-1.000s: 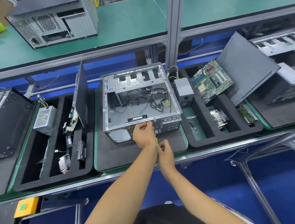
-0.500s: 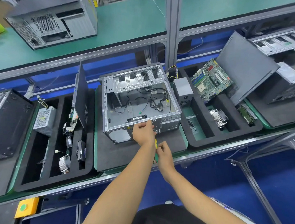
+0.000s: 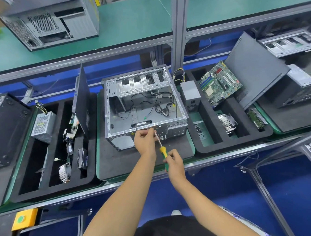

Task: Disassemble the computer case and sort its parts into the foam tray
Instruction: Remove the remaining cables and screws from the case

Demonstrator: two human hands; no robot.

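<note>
Computer case: the computer case point(image 3: 143, 107) lies open side up on a dark foam mat point(image 3: 145, 159) at the middle of the tabletop point(image 3: 197, 162); loose black cables lie inside it.
Left hand: the left hand point(image 3: 145, 140) is at the case's near top edge, fingers curled against the metal rim and beside the screwdriver shaft.
Right hand: the right hand point(image 3: 174, 161) grips the handle of the screwdriver point(image 3: 161, 148), which is yellow and green, its tip pointing up toward the case's near edge.
Foam tray: the foam tray point(image 3: 241, 139) sits just right of the case; a motherboard point(image 3: 219, 83) leans in it, with a power supply point(image 3: 190, 95), a heatsink point(image 3: 227, 122) and a side panel point(image 3: 256, 70).
Left tray: a second foam tray point(image 3: 54, 186) left of the case holds similar parts.
Upper shelf: another case point(image 3: 49, 20) stands on the green shelf point(image 3: 129, 26) above.
</note>
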